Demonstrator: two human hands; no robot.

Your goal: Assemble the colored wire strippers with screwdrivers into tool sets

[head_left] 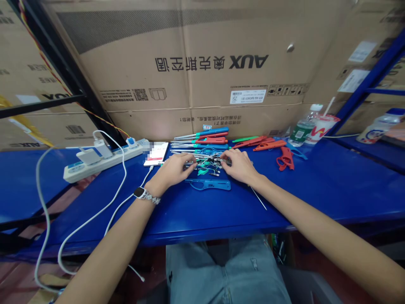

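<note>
Small parts (203, 172) are a messy green-and-black jumble; left hand (177, 168) and right hand (239, 166) at its edges, fingers curled narrow, can't tell if gripping.

We could pass along front of desk (196, 215), nearer than blue casing (212, 184); cardboard box (205, 86) bars back, power strip (116, 157) left, bottle (300, 133), cup (321, 128) right.

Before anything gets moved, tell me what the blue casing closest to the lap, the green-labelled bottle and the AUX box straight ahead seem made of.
Blue casing: probably moulded plastic, slightly glossy, going by its even colour and thin curved loop.
Green-labelled bottle: likely shiny plastic, being see-through with highlights.
AUX box: matt cardboard, it seems, from its brown, creased surface.
</note>
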